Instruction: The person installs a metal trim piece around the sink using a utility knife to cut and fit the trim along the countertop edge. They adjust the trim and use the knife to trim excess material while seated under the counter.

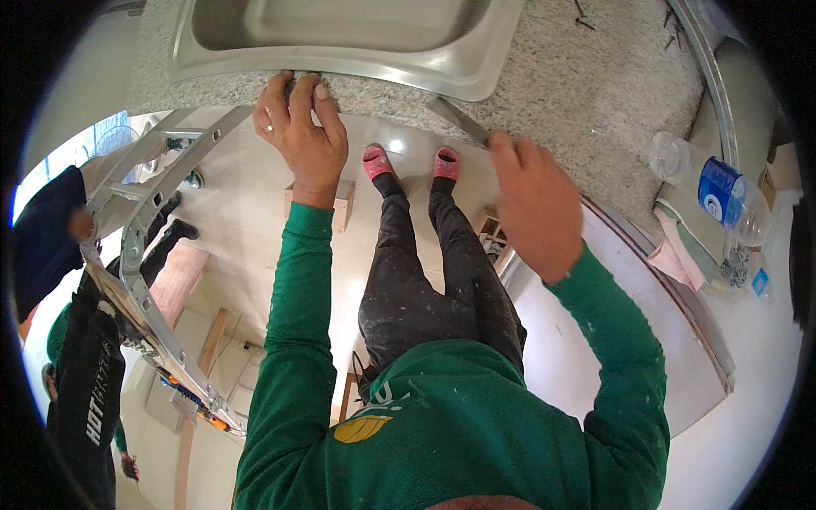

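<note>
A stainless steel sink (408,72) is set in a speckled grey stone countertop (561,110). My left hand (302,127), with a ring on one finger, rests its spread fingers on the front edge of the countertop, just below the sink rim. Closed around the near end of a flat grey metal blade-like tool (459,121) is my right hand (535,200). The tool slants up and left, its far end at the counter edge near the sink's front right corner. Its handle is hidden in my fist.
Several dark screws (582,17) lie on the countertop. A plastic bottle (714,191) and a pink cloth (677,255) are at the right. A white panel (595,314) leans below. At left stand an aluminium ladder (136,229) and another person (85,365).
</note>
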`<state>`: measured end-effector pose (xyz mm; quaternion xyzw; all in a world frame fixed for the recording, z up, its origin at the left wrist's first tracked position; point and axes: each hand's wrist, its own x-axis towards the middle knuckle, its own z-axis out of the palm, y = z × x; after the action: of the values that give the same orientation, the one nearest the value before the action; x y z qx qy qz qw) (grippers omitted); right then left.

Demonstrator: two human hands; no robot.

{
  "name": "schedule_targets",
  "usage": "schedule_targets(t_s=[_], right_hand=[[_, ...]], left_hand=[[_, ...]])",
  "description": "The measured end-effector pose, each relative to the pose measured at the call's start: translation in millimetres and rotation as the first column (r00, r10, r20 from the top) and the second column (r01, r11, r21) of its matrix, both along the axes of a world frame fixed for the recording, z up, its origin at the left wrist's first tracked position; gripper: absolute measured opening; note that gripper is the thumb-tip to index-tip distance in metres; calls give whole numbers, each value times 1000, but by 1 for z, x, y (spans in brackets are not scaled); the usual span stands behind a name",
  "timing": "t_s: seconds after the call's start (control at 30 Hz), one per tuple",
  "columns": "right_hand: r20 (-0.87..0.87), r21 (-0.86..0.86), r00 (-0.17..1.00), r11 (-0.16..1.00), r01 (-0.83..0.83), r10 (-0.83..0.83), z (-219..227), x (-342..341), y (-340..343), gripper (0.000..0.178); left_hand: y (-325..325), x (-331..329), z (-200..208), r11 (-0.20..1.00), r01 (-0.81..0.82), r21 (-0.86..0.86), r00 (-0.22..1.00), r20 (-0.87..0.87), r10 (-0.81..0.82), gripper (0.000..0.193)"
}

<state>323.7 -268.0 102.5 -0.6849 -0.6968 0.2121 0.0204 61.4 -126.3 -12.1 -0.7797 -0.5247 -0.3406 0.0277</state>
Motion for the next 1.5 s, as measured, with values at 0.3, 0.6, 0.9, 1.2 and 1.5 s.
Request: schedule_targets(t_s=[0.3, 0.6, 0.9, 1.2, 1.5], right_hand=[[203, -1, 972, 993, -118, 116, 11, 15, -4, 43], [176, -18, 980, 995, -96, 98, -3, -4, 9, 42], [128, 64, 978, 983, -171, 162, -8, -10, 25, 41], [-480, -152, 806, 938, 312, -346, -6, -14, -40, 38], [-776, -499, 184, 765, 407, -604, -17, -17, -97, 47]], left_hand=[[-1, -4, -1, 1000, -6, -12, 998, -60, 6, 22], [2, -9, -4, 997, 63, -33, 998, 6, -63, 22], [4, -1, -5, 999, 54, 0, 997, 54, -54, 21], [8, 2, 43, 968, 225, -113, 973, -20, -229, 32], [72, 38, 66, 625, 666, -408, 614, -177, -769, 40]])
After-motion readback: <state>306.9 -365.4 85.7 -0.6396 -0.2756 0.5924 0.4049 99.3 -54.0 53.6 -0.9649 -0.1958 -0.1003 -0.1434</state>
